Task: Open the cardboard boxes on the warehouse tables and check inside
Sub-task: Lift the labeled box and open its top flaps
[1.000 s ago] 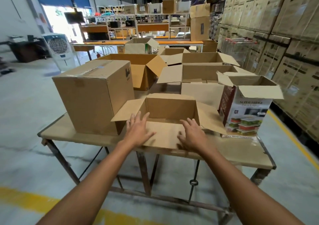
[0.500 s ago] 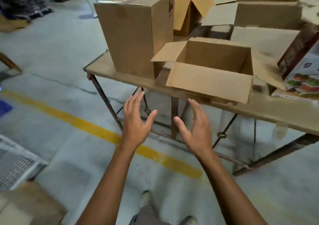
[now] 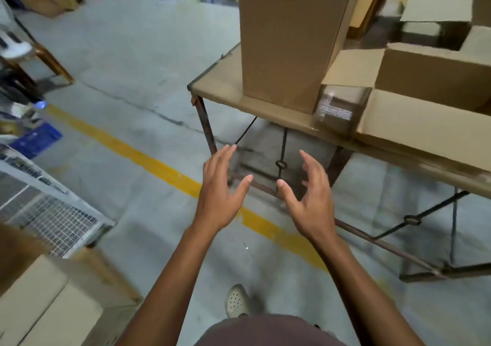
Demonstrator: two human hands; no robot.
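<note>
A tall cardboard box (image 3: 289,40) with tape on top stands near the left end of the brown table (image 3: 225,90). To its right sits a low opened box (image 3: 430,101) with its flaps spread out; its inside is hidden from here. More opened boxes (image 3: 438,3) stand behind. My left hand (image 3: 220,189) and my right hand (image 3: 310,197) hover below the table's front edge, over the floor, fingers spread and loose, palms facing each other. Neither hand touches a box or holds anything.
A yellow line (image 3: 148,159) crosses the grey floor in front of the table's rusty metal legs (image 3: 207,125). At the left stand a wire-mesh cage (image 3: 45,207) and a cardboard box (image 3: 45,300). My shoe (image 3: 236,300) shows at the bottom.
My hands have left the low box's front flap and pulled back below the table's edge. The view has dropped and swung left, towards the floor.
</note>
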